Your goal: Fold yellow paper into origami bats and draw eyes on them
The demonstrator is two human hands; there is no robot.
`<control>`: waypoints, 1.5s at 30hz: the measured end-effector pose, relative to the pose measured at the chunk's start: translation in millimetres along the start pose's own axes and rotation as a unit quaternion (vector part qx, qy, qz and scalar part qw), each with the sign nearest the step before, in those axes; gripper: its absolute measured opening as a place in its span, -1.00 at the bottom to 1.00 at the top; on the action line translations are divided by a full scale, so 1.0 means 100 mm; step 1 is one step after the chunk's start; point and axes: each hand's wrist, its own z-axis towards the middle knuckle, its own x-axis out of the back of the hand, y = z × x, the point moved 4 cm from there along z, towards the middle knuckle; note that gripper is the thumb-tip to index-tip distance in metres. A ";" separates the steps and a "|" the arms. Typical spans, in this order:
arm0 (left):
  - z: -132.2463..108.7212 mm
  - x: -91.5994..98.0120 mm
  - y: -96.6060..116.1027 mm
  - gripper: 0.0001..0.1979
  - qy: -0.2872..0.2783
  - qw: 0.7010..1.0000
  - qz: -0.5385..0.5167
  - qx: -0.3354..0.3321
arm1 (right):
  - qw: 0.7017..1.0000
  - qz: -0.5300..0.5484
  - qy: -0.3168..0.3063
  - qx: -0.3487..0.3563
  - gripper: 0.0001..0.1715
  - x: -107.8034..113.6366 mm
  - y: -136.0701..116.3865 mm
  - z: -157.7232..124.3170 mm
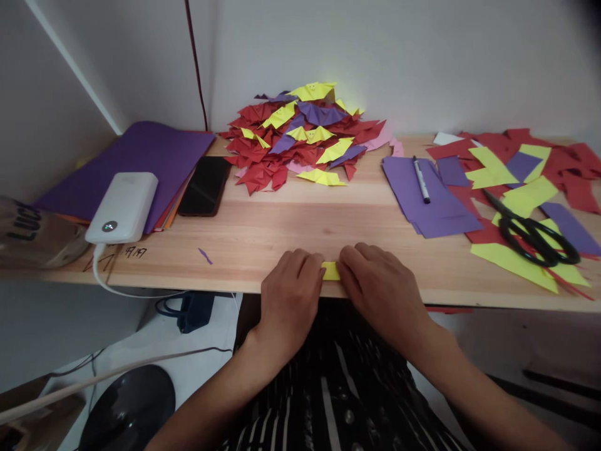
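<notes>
Hands [292,291] pinch yellow paper [331,271], lettered container [44,241] far left.

Note 1 wooden tabletop [291,228], pale and visibly grained, spanning the middle of the frame. Find directly on it: 1 container [47,244], far left; 1 stack of coloured sheets [141,147], purple uppermost, upper left; 1 smartphone [204,186], just beside the stack; 1 purple sliver [205,255], left of center; 1 pile of folded paper pieces [300,141], upper center; 1 yellow paper strip [331,271], partly hidden, lower center; purple sheets [399,188], right of center; mixed paper offcuts [530,195], far right.
</notes>
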 end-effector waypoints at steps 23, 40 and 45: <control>-0.25 -0.02 0.04 -0.66 -0.006 0.987 0.074 -0.140 | 1.000 -0.019 -0.013 -0.017 -0.83 0.01 -0.02 0.03; -0.39 -0.11 0.07 -0.54 -0.076 0.966 0.193 -0.156 | 0.995 0.003 0.084 -0.059 -0.83 0.00 -0.04 -0.08; -0.41 -0.14 0.06 -0.54 -0.086 0.964 0.200 -0.151 | 0.989 0.083 0.112 0.049 -0.54 0.00 -0.30 -0.32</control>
